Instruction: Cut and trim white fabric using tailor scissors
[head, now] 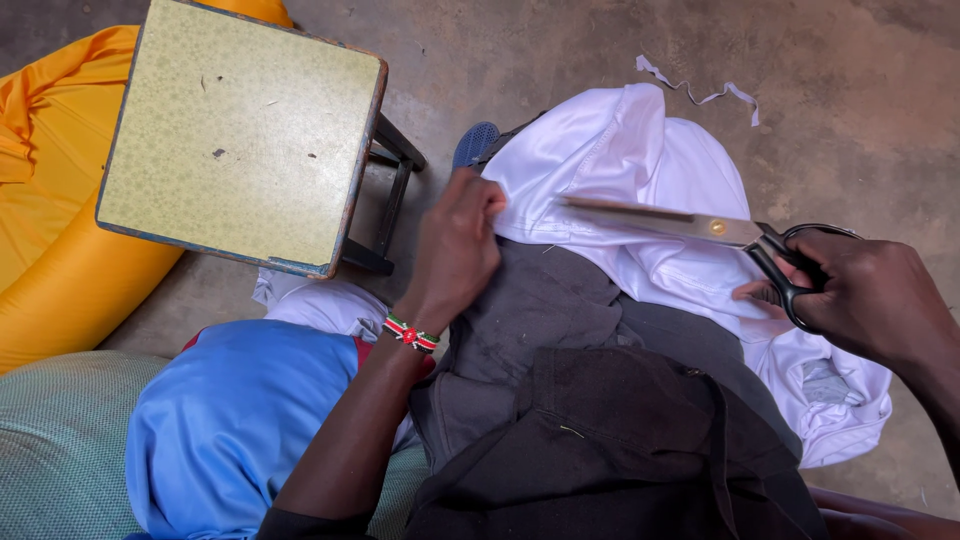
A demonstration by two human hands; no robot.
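Head view: black-handled scissors are held in the right hand, fingers through the loops, blades nearly closed and laid flat across the white fabric. An edge of that fabric is pinched and held taut by the left hand, just above the dark grey cloth on the lap. Cutting appears to be under way; steady tension and blades guided along the fold would be needed. A small stool stands beside orange fabric.

Stool left of cloth — scissors lie on cloth.
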